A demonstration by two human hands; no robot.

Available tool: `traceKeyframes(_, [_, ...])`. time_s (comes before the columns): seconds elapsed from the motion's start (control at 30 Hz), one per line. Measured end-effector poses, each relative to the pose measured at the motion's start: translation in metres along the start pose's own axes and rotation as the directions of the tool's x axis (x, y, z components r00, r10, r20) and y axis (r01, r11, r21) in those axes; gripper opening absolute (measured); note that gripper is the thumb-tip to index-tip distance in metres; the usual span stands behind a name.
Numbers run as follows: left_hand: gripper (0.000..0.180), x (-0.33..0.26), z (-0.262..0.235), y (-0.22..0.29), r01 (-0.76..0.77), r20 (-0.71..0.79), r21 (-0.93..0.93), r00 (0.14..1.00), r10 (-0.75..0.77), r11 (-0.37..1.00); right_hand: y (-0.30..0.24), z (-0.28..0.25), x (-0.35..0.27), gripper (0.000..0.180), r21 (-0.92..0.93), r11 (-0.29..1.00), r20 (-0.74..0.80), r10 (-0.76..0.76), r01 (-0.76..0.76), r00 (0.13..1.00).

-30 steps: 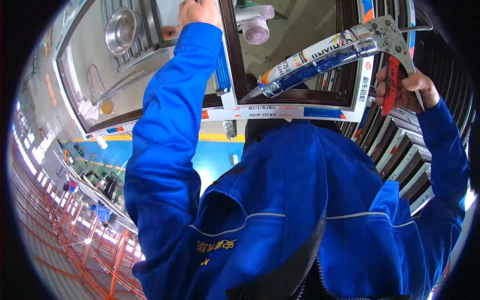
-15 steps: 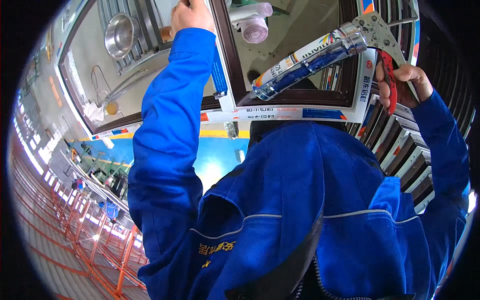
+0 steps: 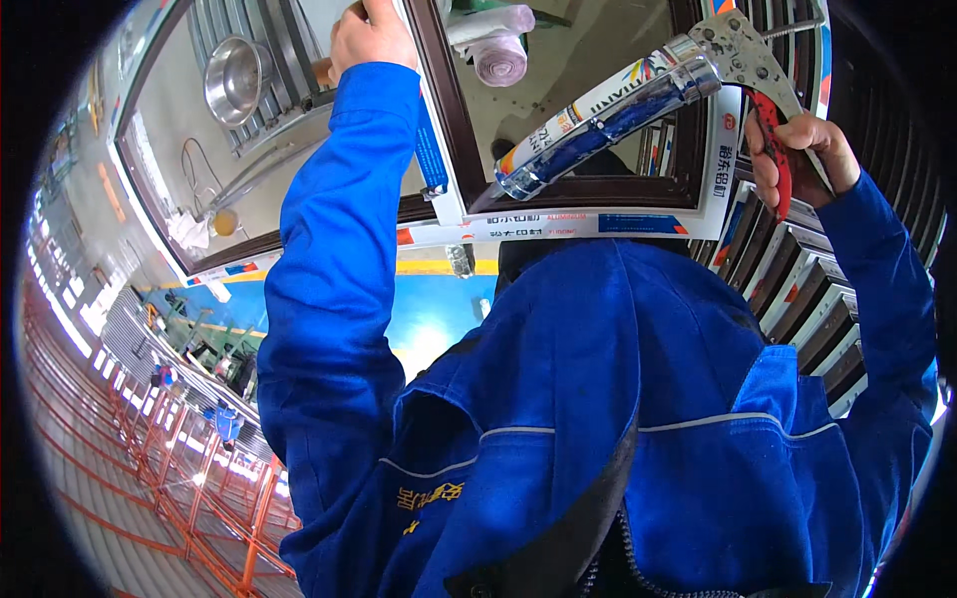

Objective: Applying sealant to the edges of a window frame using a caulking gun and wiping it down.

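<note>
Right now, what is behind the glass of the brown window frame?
Through the window frame glass show a metal bowl, a pinkish roll and grey floor; the left hand and caulking gun cover some.

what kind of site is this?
Probably a window or door frame workshop in a factory hall. The right hand grips a caulking gun at a dark framed glass panel; stacked frame profiles sit nearby.

Right hand [image 3: 802, 149] closed around red trigger of caulking gun [image 3: 638, 105], nozzle end against dark brown window frame [image 3: 451, 130]. Left hand [image 3: 371, 35] gripping frame's upright bar. Blue jacket [image 3: 618, 419] filling lower view.
</note>
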State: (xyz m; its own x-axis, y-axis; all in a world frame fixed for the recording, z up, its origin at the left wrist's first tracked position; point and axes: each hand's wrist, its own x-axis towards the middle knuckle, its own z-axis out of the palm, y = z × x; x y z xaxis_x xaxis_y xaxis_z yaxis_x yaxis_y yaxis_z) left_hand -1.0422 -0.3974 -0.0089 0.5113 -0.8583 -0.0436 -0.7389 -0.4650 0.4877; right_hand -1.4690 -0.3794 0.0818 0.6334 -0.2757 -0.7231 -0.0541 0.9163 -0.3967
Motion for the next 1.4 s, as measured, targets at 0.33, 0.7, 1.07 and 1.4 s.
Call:
traceKeyframes(0.33, [0.056,0.002,0.001,-0.001,-0.019,0.017,0.028,1.000,0.019,0.999,-0.002,0.001,0.004,0.036,-0.065,0.997,0.071,-0.046,0.051,0.996])
traceKeyframes(0.7, [0.056,-0.001,0.000,0.004,0.031,0.002,-0.021,1.000,-0.031,0.999,0.001,-0.003,0.004,0.037,-0.041,0.999,-0.023,-0.015,0.014,1.000])
traceKeyframes(1.07, [0.055,-0.002,0.002,0.002,0.014,-0.034,-0.036,0.999,-0.015,0.999,-0.001,-0.004,0.004,0.036,-0.111,0.993,-0.011,-0.046,0.045,0.999])
traceKeyframes(1.4, [0.054,0.001,0.003,-0.002,-0.012,-0.025,-0.028,1.000,0.011,1.000,-0.001,-0.010,0.005,0.033,-0.105,0.992,0.043,-0.070,0.074,0.997])
